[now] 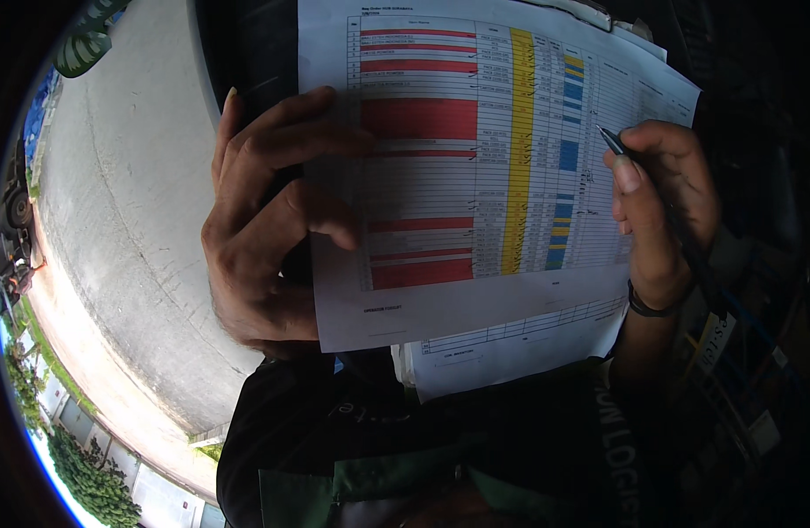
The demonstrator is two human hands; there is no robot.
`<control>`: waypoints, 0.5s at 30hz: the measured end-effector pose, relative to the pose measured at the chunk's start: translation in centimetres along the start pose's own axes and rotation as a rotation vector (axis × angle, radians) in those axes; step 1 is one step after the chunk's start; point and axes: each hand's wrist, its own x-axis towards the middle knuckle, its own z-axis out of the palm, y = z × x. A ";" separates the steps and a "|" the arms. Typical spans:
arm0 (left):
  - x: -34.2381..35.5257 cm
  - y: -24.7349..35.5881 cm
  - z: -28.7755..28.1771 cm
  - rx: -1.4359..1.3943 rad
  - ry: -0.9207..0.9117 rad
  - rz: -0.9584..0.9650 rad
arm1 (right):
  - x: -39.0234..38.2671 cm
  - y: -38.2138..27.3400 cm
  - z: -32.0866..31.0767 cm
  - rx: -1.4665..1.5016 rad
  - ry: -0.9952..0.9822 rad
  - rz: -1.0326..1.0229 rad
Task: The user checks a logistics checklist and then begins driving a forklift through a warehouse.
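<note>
Grasping one dark pen, the right grip is holding the barrel between thumb and fingers. One printed sheet is lying left of this grip, displaying one yellow column and several red bars; the single pen tip is pointing over its right part. One left grip is curving over the sheet's left margin; whether it is pinching the paper cannot be told. At least one further sheet is protruding beneath, below-left of the right grip; one wristband is sitting just below that grip.
</note>
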 end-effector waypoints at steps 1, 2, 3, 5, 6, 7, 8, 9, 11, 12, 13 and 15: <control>0.0 0.0 0.0 0.002 -0.009 -0.006 | 0.0 0.0 -0.1 0.015 0.000 0.015; 0.1 -0.1 -0.1 -0.008 -0.009 0.004 | 0.0 0.0 -0.2 0.023 -0.003 0.020; 0.1 -0.1 -0.1 -0.016 -0.017 0.008 | 0.1 0.0 -0.3 0.029 -0.007 0.017; 0.2 -0.3 -0.2 -0.024 -0.030 0.017 | 0.2 0.2 -0.4 0.035 -0.015 0.002; 0.2 -0.4 -0.2 -0.022 -0.036 0.022 | 0.2 0.3 -0.5 0.081 -0.022 0.014; 0.1 -0.5 -0.2 -0.032 -0.034 0.028 | 0.3 0.4 -0.5 0.036 -0.022 -0.002; 0.1 -0.5 -0.3 -0.023 -0.039 0.024 | 0.3 0.4 -0.6 0.035 -0.026 0.006; 0.1 -0.5 -0.2 -0.025 -0.036 0.018 | 0.3 0.4 -0.6 0.087 -0.030 0.008; 0.0 -0.4 -0.2 -0.022 -0.029 0.001 | 0.2 0.3 -0.6 0.043 -0.023 0.029; -0.1 -0.3 -0.2 -0.023 -0.023 -0.009 | 0.2 0.2 -0.6 0.041 -0.023 0.050; -0.1 -0.3 -0.2 -0.033 -0.023 -0.014 | 0.2 0.1 -0.7 0.039 -0.024 0.071; -0.1 -0.2 -0.1 -0.021 -0.010 -0.011 | 0.2 -0.1 -0.7 0.082 -0.027 0.089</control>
